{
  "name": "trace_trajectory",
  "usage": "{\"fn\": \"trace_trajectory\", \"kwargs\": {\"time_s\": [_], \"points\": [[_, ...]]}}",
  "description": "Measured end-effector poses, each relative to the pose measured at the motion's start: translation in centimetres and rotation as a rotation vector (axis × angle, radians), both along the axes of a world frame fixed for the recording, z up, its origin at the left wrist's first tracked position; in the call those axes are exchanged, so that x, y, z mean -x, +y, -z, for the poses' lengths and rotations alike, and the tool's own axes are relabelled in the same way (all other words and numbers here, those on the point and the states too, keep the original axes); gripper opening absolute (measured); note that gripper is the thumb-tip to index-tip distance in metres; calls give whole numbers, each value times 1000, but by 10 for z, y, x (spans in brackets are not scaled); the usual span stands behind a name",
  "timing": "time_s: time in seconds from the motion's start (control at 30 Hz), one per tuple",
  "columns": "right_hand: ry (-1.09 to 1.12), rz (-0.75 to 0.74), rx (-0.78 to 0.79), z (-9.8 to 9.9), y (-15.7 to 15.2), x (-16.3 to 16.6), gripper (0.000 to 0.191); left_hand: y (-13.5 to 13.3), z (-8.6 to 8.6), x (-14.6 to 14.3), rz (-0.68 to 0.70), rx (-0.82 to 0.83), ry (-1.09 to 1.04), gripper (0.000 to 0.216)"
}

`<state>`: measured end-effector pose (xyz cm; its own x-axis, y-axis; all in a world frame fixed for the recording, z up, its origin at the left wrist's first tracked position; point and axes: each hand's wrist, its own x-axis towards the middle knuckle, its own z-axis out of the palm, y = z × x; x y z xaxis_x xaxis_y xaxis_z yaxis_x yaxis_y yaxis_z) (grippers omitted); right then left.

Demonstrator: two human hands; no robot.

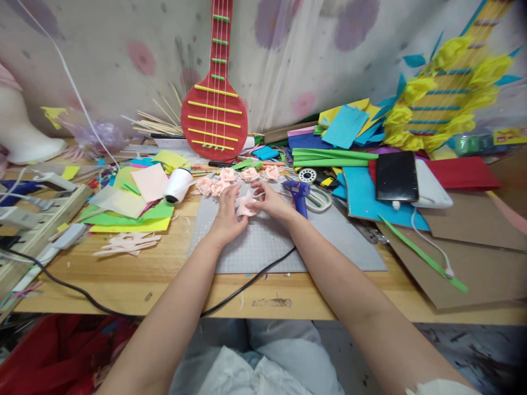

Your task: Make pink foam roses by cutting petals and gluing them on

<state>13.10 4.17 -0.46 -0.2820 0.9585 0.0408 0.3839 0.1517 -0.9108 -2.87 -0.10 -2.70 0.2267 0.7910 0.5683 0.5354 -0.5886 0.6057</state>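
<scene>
A pale pink paper piece with pointed petals point(246, 204) is between my hands, over the grey cutting mat point(263, 249). My right hand point(272, 203) pinches its right side with thumb and fingertips. My left hand point(225, 220) is at its left side, fingers stretched out and thumb apart; whether it touches the paper is hard to tell. Several pink paper roses point(227, 175) lie just behind my hands. To the right of my right hand is a blue glue gun point(300, 193), next to scissors point(319, 198).
Coloured paper point(123, 211) and a white cone-shaped thread spool point(178, 184) lie left; a power strip point(45, 219) stands at the far left. A red lute-shaped craft point(214, 118) leans behind. A phone point(397, 176) lies right. A black cord point(255, 278) crosses the front.
</scene>
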Motion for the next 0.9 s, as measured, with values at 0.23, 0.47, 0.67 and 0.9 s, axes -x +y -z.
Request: {"fn": "trace_trajectory", "kwargs": {"time_s": [0.23, 0.47, 0.67, 0.9], "points": [[21, 58, 25, 0, -1, 2, 53, 0, 0, 1, -4, 5, 12, 77], [-34, 107, -16, 2, 1, 6, 52, 0, 1, 0, -13, 6, 18, 77], [-79, 104, -84, 4, 0, 6, 58, 0, 0, 0, -31, -3, 27, 76], [60, 203, -129, 6, 4, 8, 45, 6, 0, -5, -211, -79, 19, 67]]}}
